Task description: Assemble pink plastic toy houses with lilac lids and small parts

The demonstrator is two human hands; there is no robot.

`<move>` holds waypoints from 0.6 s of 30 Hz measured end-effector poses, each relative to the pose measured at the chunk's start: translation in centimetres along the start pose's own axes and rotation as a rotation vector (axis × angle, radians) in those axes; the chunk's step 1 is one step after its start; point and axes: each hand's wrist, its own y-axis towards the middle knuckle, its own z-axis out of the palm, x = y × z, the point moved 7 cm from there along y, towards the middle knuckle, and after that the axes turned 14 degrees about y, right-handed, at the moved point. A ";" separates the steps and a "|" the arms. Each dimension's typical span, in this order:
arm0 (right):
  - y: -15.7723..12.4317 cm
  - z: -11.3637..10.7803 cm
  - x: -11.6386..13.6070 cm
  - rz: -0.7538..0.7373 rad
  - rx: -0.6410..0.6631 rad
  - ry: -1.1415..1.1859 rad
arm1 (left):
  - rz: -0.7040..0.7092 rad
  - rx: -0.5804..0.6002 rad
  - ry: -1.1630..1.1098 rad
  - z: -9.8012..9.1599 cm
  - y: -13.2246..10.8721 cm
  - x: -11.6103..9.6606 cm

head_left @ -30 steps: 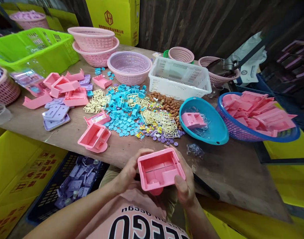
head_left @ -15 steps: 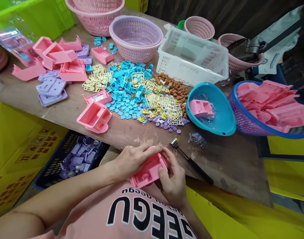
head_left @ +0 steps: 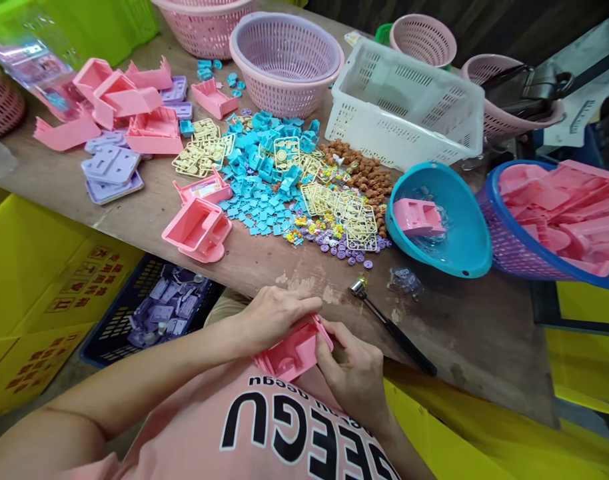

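Observation:
Close to my shirt, both hands hold a pink plastic toy shell (head_left: pixel 295 352) with an open hollow facing up. My left hand (head_left: pixel 279 319) wraps over its far left side, and its fingertips reach the far top corner. At the right end, my right hand (head_left: pixel 352 363) pinches the rim between thumb and fingers. The fingers hide part of the shell's edge. A small hammer (head_left: pixel 392 327) with a metal head and black handle lies on the table to the right of my hands. Beyond my left hand stands another pink shell (head_left: pixel 198 230).
Light-blue parts (head_left: pixel 264 207), cream part frames (head_left: pixel 334 207) and small brown pieces (head_left: pixel 367 173) spread over the wooden table (head_left: pixel 464 327). A turquoise bowl (head_left: pixel 464 247), a blue-rimmed basket (head_left: pixel 524 257) and a white crate (head_left: pixel 399 127) stand right. A dark crate (head_left: pixel 109 327) of purple parts sits below left.
My right thumb and fingers have shifted on the shell's right rim, and my left fingers lie closer over its far edge. The whole view has swung slightly, moving the table items rightward.

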 end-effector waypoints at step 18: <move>0.1 1.4 -4.6 0.196 0.326 0.430 | -0.026 0.031 -0.420 2.0 0.2 0.3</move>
